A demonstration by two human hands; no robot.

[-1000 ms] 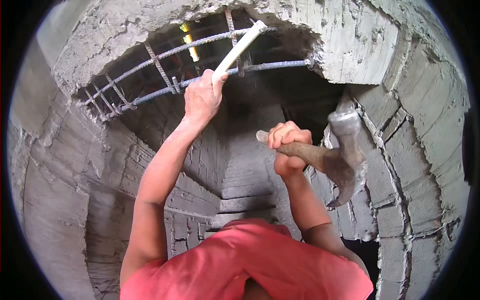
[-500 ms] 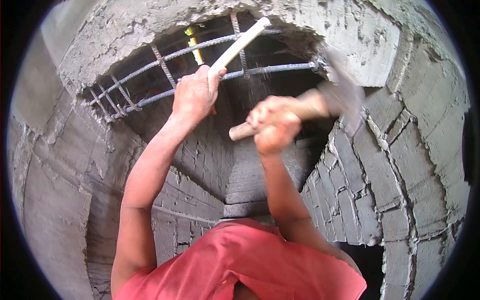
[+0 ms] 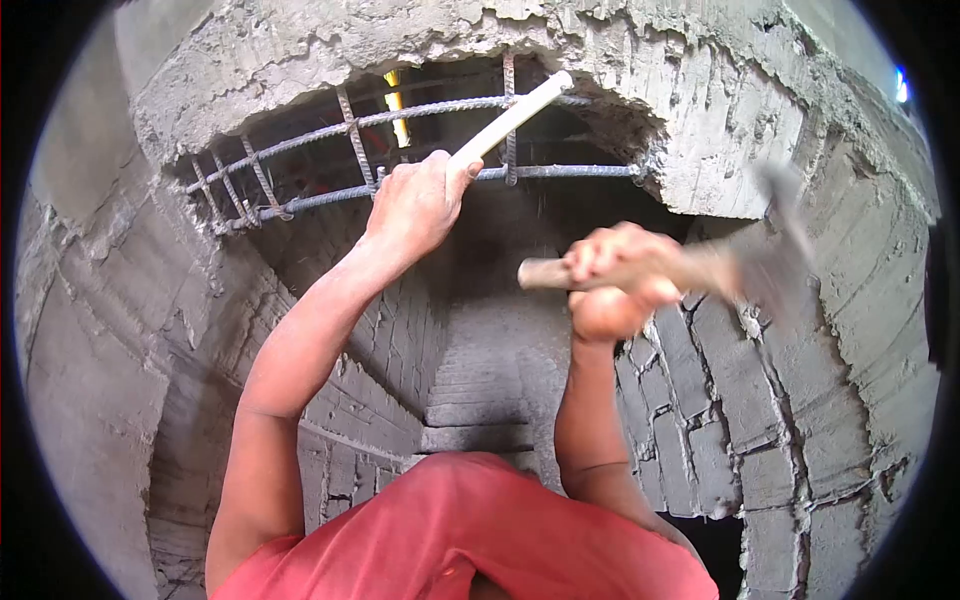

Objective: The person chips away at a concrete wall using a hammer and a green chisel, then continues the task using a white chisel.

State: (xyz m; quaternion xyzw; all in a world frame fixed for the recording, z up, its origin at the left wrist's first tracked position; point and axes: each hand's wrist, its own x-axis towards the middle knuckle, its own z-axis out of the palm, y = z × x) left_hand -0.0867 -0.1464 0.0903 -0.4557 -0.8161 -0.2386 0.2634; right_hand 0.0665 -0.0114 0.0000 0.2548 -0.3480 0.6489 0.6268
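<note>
My left hand is closed round a pale rod, which slants up to the right in front of the exposed rebar. The rod's lower end is hidden in my fist. To the right and lower, my right hand grips the wooden handle of a hammer. The hammer's metal head is blurred and points right, in front of the wall below the broken concrete edge. The hammer and the rod are apart.
Rebar crosses the dark opening beneath the rough concrete. A yellow object stands behind the bars. Block walls rise on both sides, with steps between them. A dark gap shows at the lower right.
My right hand and the hammer have swung right and down, away from the rod. My left hand, still on the rod, sits slightly further right and lower as the view has shifted.
</note>
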